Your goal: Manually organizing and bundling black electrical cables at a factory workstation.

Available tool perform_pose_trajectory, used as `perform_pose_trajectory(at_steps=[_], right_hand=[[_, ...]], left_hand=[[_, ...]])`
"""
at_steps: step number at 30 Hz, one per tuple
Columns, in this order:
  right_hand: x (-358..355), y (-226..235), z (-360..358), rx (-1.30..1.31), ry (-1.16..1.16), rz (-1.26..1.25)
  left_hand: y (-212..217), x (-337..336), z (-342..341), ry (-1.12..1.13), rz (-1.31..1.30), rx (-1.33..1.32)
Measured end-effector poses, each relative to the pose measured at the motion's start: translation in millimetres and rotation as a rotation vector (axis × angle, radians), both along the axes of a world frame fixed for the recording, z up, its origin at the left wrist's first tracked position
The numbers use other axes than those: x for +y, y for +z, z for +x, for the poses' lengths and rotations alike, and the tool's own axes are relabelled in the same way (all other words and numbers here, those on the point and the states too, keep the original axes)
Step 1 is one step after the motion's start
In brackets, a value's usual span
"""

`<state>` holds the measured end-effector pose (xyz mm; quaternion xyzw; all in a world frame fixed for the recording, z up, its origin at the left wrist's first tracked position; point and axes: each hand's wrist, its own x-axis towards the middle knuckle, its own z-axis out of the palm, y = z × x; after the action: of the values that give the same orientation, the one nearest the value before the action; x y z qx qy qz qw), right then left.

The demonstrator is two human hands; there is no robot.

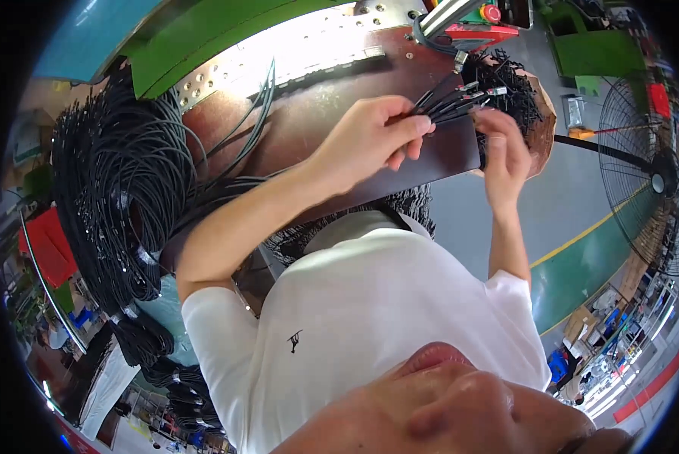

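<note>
My left hand (392,132) is closed around a bunch of thin black cables (451,104), above the right part of the brown work surface. Their ends fan out to the right, and some carry small metal-and-black connectors (495,91). Just beside these ends is my right hand (508,155), its fingers bent and slightly blurred. Its thumb stands apart from the fingertips, and nothing shows between them. Several loose dark cables (260,113) run across the surface at the left.
Large coils of black cable (139,181) hang at the left. Right of the surface stands a cardboard box (545,113) full of black pieces. A green machine (203,34) with a perforated plate is at the back. A black fan (653,178) stands at the far right.
</note>
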<state>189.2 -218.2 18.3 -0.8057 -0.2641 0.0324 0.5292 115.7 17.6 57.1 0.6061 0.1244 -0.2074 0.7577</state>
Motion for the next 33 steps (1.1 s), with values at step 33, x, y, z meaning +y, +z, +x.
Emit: perform_pose_trajectory(at_steps=[33], right_hand=[[184,-14,-5,-0.874,0.504,-0.034]], left_hand=[[-33,27,-121,0.768,-0.333,-0.040]])
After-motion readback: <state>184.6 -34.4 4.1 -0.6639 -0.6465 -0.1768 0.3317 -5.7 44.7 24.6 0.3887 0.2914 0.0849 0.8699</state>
